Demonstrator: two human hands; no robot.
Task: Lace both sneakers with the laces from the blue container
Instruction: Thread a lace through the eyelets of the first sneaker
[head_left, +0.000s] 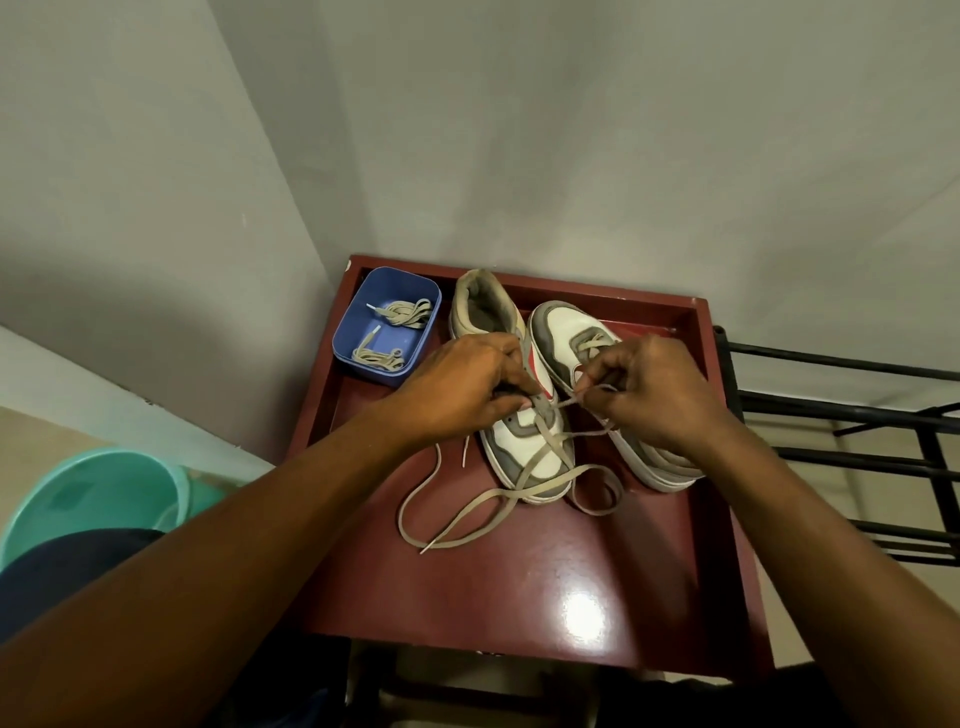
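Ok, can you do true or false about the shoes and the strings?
The blue container holds two lace bundles. True.
The right hand is empty. False: it pinches a lace.
The left hand grips a sneaker. True.
Both sneakers stand on the floor. False: they stand on the red table.
The bucket on the floor is red. False: it is teal.
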